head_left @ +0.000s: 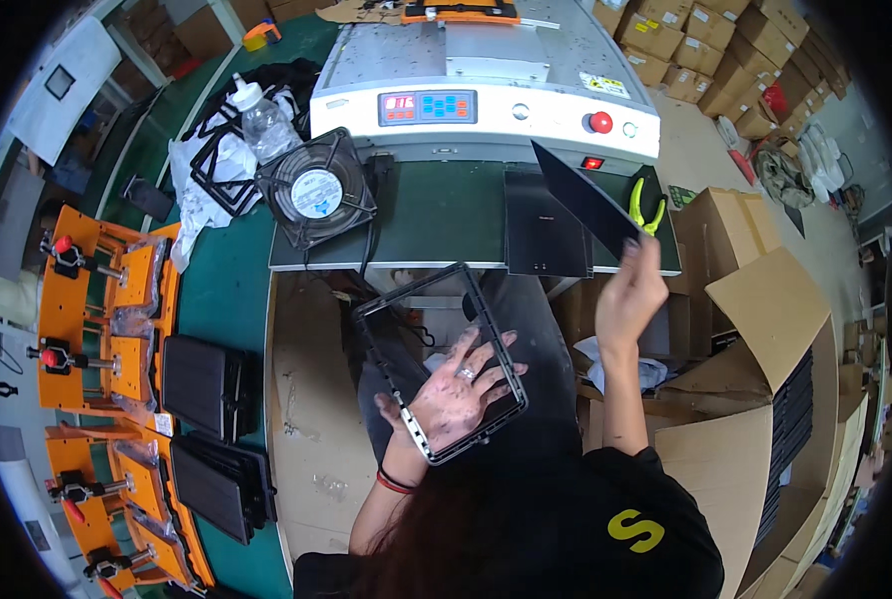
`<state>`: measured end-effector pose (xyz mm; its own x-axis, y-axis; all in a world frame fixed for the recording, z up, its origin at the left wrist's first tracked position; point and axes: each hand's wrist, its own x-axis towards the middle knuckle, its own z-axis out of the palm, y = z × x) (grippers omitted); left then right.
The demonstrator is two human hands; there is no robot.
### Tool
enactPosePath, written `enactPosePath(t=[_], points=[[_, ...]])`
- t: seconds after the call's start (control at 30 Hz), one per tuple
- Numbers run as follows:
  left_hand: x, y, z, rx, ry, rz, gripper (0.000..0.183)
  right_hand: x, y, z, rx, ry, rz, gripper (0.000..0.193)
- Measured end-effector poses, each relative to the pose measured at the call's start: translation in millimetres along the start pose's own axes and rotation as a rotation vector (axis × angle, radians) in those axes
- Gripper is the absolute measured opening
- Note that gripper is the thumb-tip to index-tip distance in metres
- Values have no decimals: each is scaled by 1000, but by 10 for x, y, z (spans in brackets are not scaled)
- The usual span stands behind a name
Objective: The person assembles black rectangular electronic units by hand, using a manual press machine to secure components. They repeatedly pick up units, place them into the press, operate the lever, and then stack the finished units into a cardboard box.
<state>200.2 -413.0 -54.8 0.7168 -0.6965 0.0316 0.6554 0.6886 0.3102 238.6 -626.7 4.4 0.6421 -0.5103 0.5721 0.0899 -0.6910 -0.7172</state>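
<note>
My left hand (451,399) holds a thin black rectangular frame (374,349) tilted above my lap. Its fingers are spread across the frame's opening toward the right side, with the thumb by the left side. Raised at the right, my right hand (633,295) pinches the lower corner of a thin flat black panel (586,195), which slants up over the bench edge. Beneath that panel lies another flat black sheet (534,230) on the green bench top (436,220). Yellow-green pliers (648,205) rest on the bench close to the raised panel.
A grey machine (486,100) with a control panel stands at the back. To its left are a black fan (316,195) and a clear bottle (263,120). Orange clamp fixtures (131,290) and stacked black cases (206,389) line the left. An open carton (715,459) of black parts stands right.
</note>
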Motion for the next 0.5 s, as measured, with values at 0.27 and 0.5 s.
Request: enactPosePath(t=[0.27,0.5], points=[[-172,-161,-306,-429,-114,100,131,-514,-441,-126,233,-343,-1009,11],[-80,-175,-297,-552,-193,121,127,-689,-351,-90,238,-290,-986,15]])
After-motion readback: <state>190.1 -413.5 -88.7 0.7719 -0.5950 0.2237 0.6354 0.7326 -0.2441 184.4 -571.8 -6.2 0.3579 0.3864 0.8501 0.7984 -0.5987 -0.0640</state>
